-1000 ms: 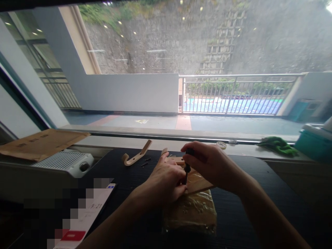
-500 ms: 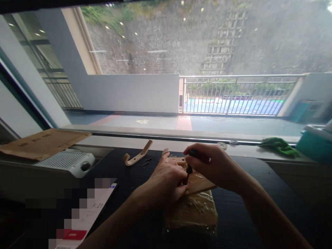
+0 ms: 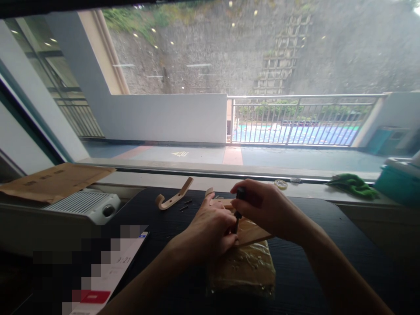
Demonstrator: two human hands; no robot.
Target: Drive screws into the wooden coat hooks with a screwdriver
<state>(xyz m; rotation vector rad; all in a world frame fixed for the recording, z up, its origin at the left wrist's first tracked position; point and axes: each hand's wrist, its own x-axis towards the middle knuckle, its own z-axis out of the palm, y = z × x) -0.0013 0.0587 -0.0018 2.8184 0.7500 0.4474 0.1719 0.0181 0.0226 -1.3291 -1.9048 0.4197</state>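
My right hand (image 3: 259,203) is closed round the dark handle of a screwdriver (image 3: 240,193), whose shaft points down, nearly upright. Beside its tip, my left hand (image 3: 215,223) presses on a wooden board (image 3: 254,235), fingers bent round a piece there that my hand mostly hides. Part of a curved wooden hook (image 3: 209,191) shows past my left fingertips. Under the board lies a wooden block in clear plastic wrap (image 3: 244,267). To the left, a loose curved wooden hook with holes (image 3: 175,197) rests on the black table, with small dark screws (image 3: 186,204) near it.
The black table (image 3: 328,245) stands against a window sill. A phone or tablet (image 3: 114,267) showing a clock lies at left. A brown envelope (image 3: 55,179) rests on a white radiator (image 3: 98,205). Tape (image 3: 281,184), a green cloth (image 3: 352,186) and a teal container (image 3: 398,181) sit on the sill.
My right hand has turned slightly about the screwdriver, and the handle now stands more upright. My left hand has stayed in place.
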